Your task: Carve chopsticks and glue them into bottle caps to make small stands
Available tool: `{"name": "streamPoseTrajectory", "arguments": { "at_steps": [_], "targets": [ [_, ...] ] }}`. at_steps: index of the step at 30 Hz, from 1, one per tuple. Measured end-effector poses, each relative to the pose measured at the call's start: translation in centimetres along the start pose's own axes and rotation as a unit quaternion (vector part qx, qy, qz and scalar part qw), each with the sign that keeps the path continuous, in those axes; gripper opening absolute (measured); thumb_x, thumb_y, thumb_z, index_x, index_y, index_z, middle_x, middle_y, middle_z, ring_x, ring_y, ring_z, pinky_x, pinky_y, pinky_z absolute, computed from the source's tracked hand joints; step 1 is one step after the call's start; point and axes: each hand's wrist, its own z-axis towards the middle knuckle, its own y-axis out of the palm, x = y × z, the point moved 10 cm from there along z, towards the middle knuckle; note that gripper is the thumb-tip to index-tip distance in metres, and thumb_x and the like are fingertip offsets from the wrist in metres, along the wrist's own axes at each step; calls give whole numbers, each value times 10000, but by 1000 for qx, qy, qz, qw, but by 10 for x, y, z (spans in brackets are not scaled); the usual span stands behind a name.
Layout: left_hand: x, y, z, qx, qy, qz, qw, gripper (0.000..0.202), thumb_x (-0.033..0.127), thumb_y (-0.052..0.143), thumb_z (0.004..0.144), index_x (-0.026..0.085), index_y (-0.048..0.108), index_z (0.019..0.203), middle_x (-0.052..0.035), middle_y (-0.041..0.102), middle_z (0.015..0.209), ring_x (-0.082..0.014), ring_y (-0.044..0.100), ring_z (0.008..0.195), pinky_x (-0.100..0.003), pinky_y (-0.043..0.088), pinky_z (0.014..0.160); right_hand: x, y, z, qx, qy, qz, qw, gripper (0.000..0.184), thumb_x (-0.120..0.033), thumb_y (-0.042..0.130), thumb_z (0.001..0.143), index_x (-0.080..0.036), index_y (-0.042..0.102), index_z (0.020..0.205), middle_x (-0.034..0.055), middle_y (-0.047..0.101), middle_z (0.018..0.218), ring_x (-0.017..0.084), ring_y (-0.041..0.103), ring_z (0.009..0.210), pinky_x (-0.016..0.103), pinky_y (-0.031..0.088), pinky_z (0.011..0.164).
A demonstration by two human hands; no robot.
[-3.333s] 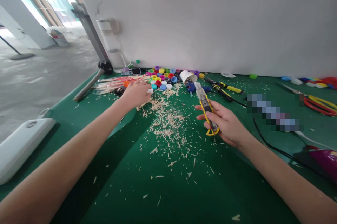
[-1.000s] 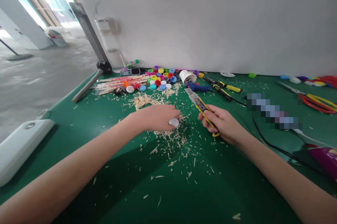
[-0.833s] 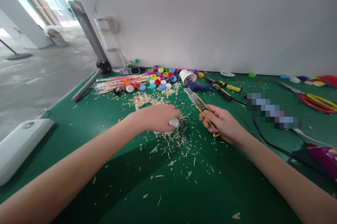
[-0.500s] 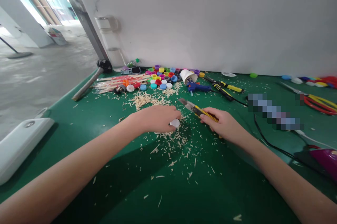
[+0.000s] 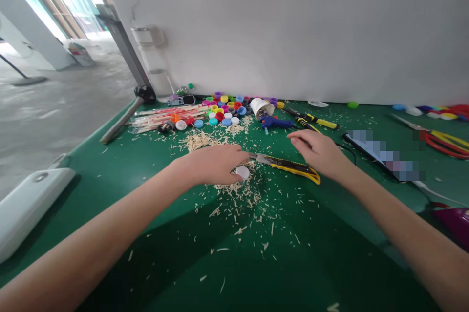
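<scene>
A white bottle cap sits at the fingertips of my left hand, pinched between thumb and fingers over a scatter of wood shavings. Just right of it lies a yellow and black utility knife, blade pointing toward my left hand. My right hand hovers above and right of the knife's handle, apart from it, with thumb and fingers parted and nothing between them.
Behind my hands are many coloured bottle caps, bagged wooden sticks, a tipped white cup and a blue glue gun. Rightward are a phone with a cable and scissors. A white power bank lies left.
My right hand has let go of the utility knife and moved up and right. The knife now rests on the table. My left hand stays nearly in place with the cap.
</scene>
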Motion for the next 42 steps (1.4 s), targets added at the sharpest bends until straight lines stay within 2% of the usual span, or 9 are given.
{"name": "streamPoseTrajectory", "arguments": {
  "at_steps": [2,7,11,22,28,31,33,36,42],
  "targets": [
    [-2,-3,0,13,-2,6,1000,423,438,439,878,244,495,1250,-76,580,1188,-213,574,964,-315,440,702,7,3,13,0,4,-23,1000,390,-432,425,912,-173,627,1122,117,673,1045,249,622,905,406,483,781],
    [-9,-3,2,32,-10,22,999,492,479,402,892,213,456,1303,-109,543,1261,-247,551,1047,-354,447,803,7,31,53,-4,-91,-169,981,477,-316,409,887,-104,520,1299,175,556,1300,314,498,1181,470,404,961],
    [-11,-2,1,29,-13,23,999,540,543,394,887,214,452,1311,-109,555,1250,-249,556,1032,-357,447,798,11,51,81,-39,-74,-249,965,510,-222,416,833,-71,495,1314,198,567,1262,329,508,1126,452,412,912],
    [-19,-12,6,59,-15,3,998,479,492,325,936,208,484,1287,-104,563,1254,-237,558,1048,-367,456,853,25,58,116,-80,-20,-289,954,534,-109,500,723,-107,487,1257,203,513,1143,320,527,975,408,419,767],
    [-49,-59,67,188,-8,46,981,551,114,306,873,150,389,1416,-136,450,1404,-245,460,1235,-382,389,1014,16,56,118,-90,-53,-287,952,551,-147,515,726,-136,470,1275,175,503,1120,305,507,980,400,414,787],
    [-62,-69,112,179,1,46,983,648,49,368,800,195,398,1431,-95,367,1507,-264,406,1304,-413,370,1045,12,54,114,-81,-73,-292,950,596,-155,499,734,-153,429,1326,163,517,1092,289,512,933,388,411,761],
    [-65,-71,135,151,7,38,988,655,56,419,784,247,436,1411,-77,441,1468,-264,477,1243,-419,404,1006,10,52,112,-74,-84,-297,948,609,-153,489,730,-156,422,1335,159,528,1076,282,517,894,384,408,739],
    [-66,-76,152,148,8,31,989,588,96,432,811,272,490,1369,-74,537,1387,-270,553,1151,-422,446,933,7,46,105,-60,-91,-306,946,564,-154,477,728,-133,465,1292,177,534,1087,297,518,894,386,397,718],
    [-70,-78,159,149,7,2,989,541,136,424,835,153,470,1373,-145,561,1347,-276,556,1158,-408,435,947,-16,23,64,-38,-123,-325,937,450,-163,449,752,-125,546,1190,160,556,1030,296,522,917,376,383,729]
  ]
}}
